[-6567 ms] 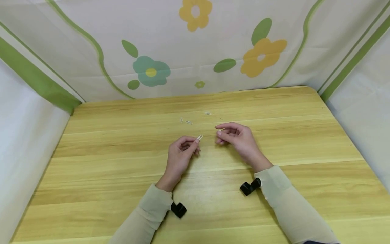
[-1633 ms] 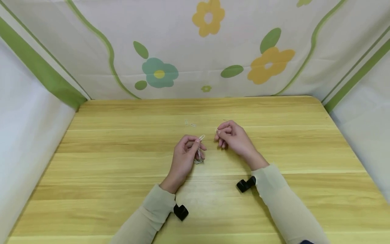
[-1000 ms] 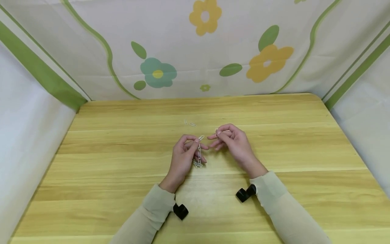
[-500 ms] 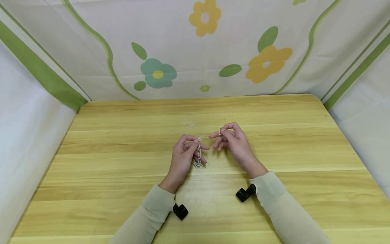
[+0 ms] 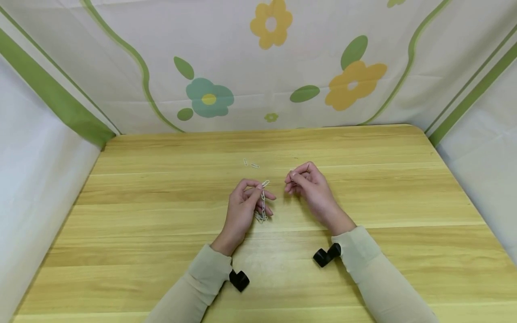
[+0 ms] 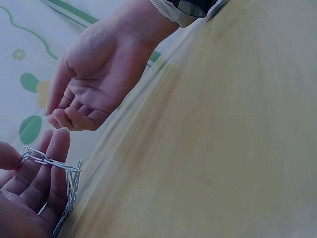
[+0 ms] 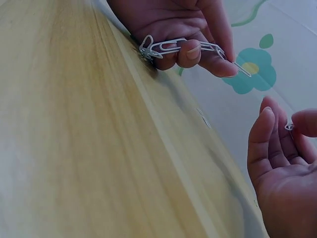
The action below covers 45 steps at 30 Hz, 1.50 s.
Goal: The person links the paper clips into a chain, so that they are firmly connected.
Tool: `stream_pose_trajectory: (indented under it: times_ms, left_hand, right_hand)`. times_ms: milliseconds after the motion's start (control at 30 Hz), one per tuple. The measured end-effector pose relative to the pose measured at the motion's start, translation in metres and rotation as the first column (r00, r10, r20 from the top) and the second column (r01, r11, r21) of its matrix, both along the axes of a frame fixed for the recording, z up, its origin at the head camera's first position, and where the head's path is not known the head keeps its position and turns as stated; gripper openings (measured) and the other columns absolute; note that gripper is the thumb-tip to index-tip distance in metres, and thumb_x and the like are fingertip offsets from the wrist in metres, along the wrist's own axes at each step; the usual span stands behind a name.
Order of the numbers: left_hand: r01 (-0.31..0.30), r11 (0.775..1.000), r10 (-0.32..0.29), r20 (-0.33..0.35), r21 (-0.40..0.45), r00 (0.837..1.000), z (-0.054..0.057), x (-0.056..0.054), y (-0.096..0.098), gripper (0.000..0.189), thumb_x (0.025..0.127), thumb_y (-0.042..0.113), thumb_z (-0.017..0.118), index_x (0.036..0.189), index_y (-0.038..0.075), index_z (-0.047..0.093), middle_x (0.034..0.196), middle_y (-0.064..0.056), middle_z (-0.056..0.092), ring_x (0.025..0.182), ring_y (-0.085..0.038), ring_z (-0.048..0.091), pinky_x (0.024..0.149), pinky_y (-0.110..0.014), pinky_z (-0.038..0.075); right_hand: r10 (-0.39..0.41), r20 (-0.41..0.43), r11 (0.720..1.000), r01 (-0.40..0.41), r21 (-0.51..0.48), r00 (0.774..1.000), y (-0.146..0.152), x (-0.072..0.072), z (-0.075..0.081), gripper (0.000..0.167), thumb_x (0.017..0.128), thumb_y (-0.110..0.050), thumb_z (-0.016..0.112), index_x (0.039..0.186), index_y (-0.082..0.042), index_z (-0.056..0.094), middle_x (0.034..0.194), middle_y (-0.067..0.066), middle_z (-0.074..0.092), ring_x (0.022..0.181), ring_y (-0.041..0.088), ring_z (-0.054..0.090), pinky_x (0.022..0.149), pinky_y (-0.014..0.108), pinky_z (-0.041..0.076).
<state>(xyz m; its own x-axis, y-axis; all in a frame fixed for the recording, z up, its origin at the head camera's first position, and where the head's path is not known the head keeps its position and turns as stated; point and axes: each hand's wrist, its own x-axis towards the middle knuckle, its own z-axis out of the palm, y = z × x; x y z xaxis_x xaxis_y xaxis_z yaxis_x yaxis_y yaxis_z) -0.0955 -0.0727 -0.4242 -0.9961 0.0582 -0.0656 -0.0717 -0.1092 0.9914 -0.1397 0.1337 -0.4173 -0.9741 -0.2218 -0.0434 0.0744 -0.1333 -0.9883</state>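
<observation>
My left hand pinches a chain of linked white paper clips between thumb and index finger. One clip's end juts out past the fingertips, and the rest hangs down beside the other fingers, bunched at the bottom. In the right wrist view the chain runs across those fingers. To the right, a short distance off, my right hand pinches a single paper clip, mostly hidden by the fingers; a small loop of the clip shows in the right wrist view.
Two loose paper clips, one upright and one slanted, lie on the wooden table beyond my hands. A flowered cloth stands behind the table, with white cloth at both sides.
The farthest of three loose clips has left the table since the oldest frame. Lately my right hand has turned the clip in its fingers; my left hand has barely moved.
</observation>
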Motion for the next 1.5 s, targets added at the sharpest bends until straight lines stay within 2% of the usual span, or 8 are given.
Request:
stream_pose_trajectory:
  times_ms: [100, 300, 467, 600, 767, 1033, 1233, 1500]
  left_hand:
    - [0.0, 1.0, 0.0, -0.003, 0.002, 1.0, 0.0005, 0.0002, 0.0006, 0.014, 0.114, 0.017, 0.054, 0.119, 0.006, 0.06, 0.097, -0.014, 0.082, 0.059, -0.017, 0.072, 0.062, -0.025, 0.057]
    - [-0.003, 1.0, 0.003, -0.009, -0.013, 1.0, 0.0005, 0.0001, 0.0009, 0.013, 0.114, 0.016, 0.054, 0.12, 0.007, 0.061, 0.097, -0.013, 0.081, 0.06, -0.017, 0.072, 0.061, -0.025, 0.056]
    - [0.001, 1.0, -0.002, -0.018, -0.014, 1.0, 0.0009, 0.0005, 0.0015, 0.013, 0.113, 0.016, 0.055, 0.12, 0.007, 0.061, 0.097, -0.013, 0.081, 0.06, -0.017, 0.071, 0.06, -0.025, 0.055]
    - [0.005, 1.0, -0.005, -0.026, -0.01, 1.0, 0.0007, 0.0005, 0.0018, 0.012, 0.113, 0.016, 0.055, 0.119, 0.007, 0.06, 0.097, -0.013, 0.081, 0.06, -0.016, 0.07, 0.06, -0.025, 0.054]
    - [0.009, 1.0, -0.009, -0.024, -0.013, 1.0, 0.001, 0.0008, 0.0017, 0.011, 0.113, 0.016, 0.055, 0.119, 0.007, 0.06, 0.098, -0.014, 0.081, 0.06, -0.016, 0.07, 0.059, -0.024, 0.054]
    - [0.014, 1.0, -0.015, -0.021, -0.024, 1.0, 0.0018, 0.0002, 0.0017, 0.013, 0.114, 0.017, 0.054, 0.12, 0.007, 0.059, 0.102, -0.018, 0.081, 0.06, -0.015, 0.07, 0.059, -0.024, 0.053]
    - [0.01, 0.999, -0.01, -0.016, -0.031, 1.0, 0.0024, 0.0008, 0.0011, 0.013, 0.114, 0.017, 0.054, 0.12, 0.006, 0.058, 0.101, -0.016, 0.081, 0.061, -0.015, 0.07, 0.059, -0.024, 0.054]
    - [0.019, 0.999, -0.019, -0.005, -0.041, 1.0, 0.0003, 0.0005, 0.0011, 0.012, 0.113, 0.016, 0.054, 0.12, 0.008, 0.058, 0.101, -0.016, 0.081, 0.062, -0.017, 0.07, 0.06, -0.024, 0.054]
  right_hand:
    - [0.009, -0.002, 1.0, -0.009, -0.012, 1.0, 0.0008, 0.0006, 0.0015, 0.004, 0.11, -0.004, 0.056, 0.112, -0.005, 0.053, 0.1, 0.0, 0.072, 0.086, 0.012, 0.07, 0.083, 0.025, 0.061]
    - [0.024, 0.006, 1.0, -0.024, -0.006, 1.0, -0.0002, 0.0043, 0.0059, 0.015, 0.1, 0.005, 0.071, 0.111, -0.002, 0.065, 0.095, -0.001, 0.077, 0.08, 0.012, 0.076, 0.079, 0.028, 0.065]
    - [0.038, -0.031, 0.991, -0.033, 0.133, 0.999, -0.0019, 0.0067, 0.0073, 0.029, 0.098, -0.003, 0.077, 0.126, 0.002, 0.072, 0.092, 0.002, 0.077, 0.074, 0.013, 0.074, 0.073, 0.03, 0.064]
    - [0.054, -0.069, 0.969, -0.036, 0.243, 0.996, -0.0036, 0.0069, 0.0067, 0.027, 0.102, -0.012, 0.076, 0.127, -0.004, 0.075, 0.093, 0.014, 0.073, 0.073, 0.015, 0.07, 0.071, 0.029, 0.062]
    - [0.082, -0.082, 0.96, -0.057, 0.273, 0.993, -0.0049, 0.007, 0.006, 0.024, 0.105, -0.012, 0.071, 0.127, -0.005, 0.073, 0.098, 0.025, 0.071, 0.073, 0.017, 0.071, 0.07, 0.031, 0.063]
    - [0.127, -0.087, 0.965, -0.103, 0.24, 0.988, -0.0042, 0.0069, 0.0064, 0.027, 0.108, -0.009, 0.063, 0.134, 0.0, 0.066, 0.11, 0.022, 0.079, 0.081, 0.018, 0.078, 0.074, 0.035, 0.066]
    - [0.147, -0.097, 0.965, -0.121, 0.231, 0.984, -0.0022, 0.0065, 0.008, 0.029, 0.109, -0.006, 0.062, 0.135, 0.004, 0.06, 0.118, 0.025, 0.079, 0.079, 0.021, 0.08, 0.073, 0.036, 0.066]
    - [0.152, -0.088, 0.967, -0.13, 0.22, 0.984, -0.0013, 0.0045, 0.0068, 0.027, 0.108, -0.004, 0.059, 0.132, 0.009, 0.054, 0.116, 0.025, 0.079, 0.079, 0.025, 0.082, 0.069, 0.036, 0.066]
